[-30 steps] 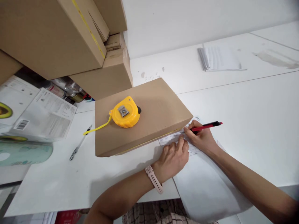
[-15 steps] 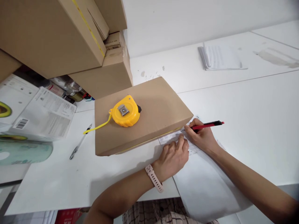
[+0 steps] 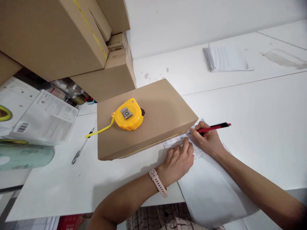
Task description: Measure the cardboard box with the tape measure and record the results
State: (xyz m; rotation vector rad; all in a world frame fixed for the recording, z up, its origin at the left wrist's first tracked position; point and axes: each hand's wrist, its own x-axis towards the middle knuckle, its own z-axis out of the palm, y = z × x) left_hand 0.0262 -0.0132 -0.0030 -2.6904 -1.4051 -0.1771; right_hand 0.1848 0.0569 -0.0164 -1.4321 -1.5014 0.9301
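Observation:
My right hand point(image 3: 207, 140) grips a red and black pen point(image 3: 213, 127), its tip down on a printed paper form point(image 3: 199, 152) beside a flat cardboard box point(image 3: 163, 111). My left hand point(image 3: 177, 159), with a pink watch strap at the wrist, rests on the same form, fingers curled and pressing the sheet down. A yellow tape measure point(image 3: 129, 115) lies on top of the box, its yellow tape end hanging off the left edge.
Stacked cardboard boxes point(image 3: 59, 35) rise at the upper left. Printed leaflets and packages point(image 3: 35, 115) lie at the left, and a silver pen point(image 3: 82, 147) lies on the white table point(image 3: 263, 105). A pile of papers point(image 3: 225, 59) sits at the far right.
The pen in my right hand has shifted slightly right along the form. My left hand and the box stay put.

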